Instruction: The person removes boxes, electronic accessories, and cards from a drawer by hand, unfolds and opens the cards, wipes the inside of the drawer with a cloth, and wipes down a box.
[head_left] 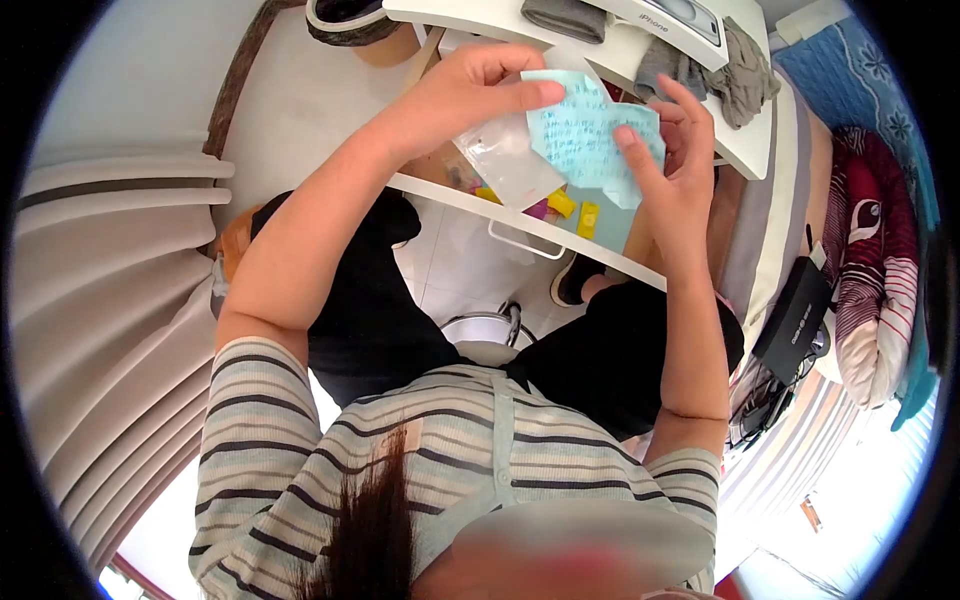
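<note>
Light-blue handwritten note (590, 145) is held up over the pulled-out drawer, between two hands. Above and behind the drawer (460, 205) runs the white desk (470, 12), and the iPhone box (665, 28) lies on it, beyond the drawer's right part. Over the drawer's left part, the left hand (500, 90) pinches the note's upper left corner between thumb and fingers. Over the drawer's right end, the right hand (675, 140) presses its thumb to the written face near the right edge; its fingers curl loosely, and whether any backs the paper I cannot tell. A clear plastic bag (508, 165) overlaps the drawer's front edge beneath the note; whether the left hand also grips it is hidden. The note itself looks like thin paper: nearly weightless, limp, creased, its top edge dipping in the middle. It should bend with little force and tear if pulled apart, so a light pinch at the side margins suits it best, clear of that dip. The bag would likely be slippery and floppy. Smallest, inside the drawer near its front, lie yellow packets (587, 220).
</note>
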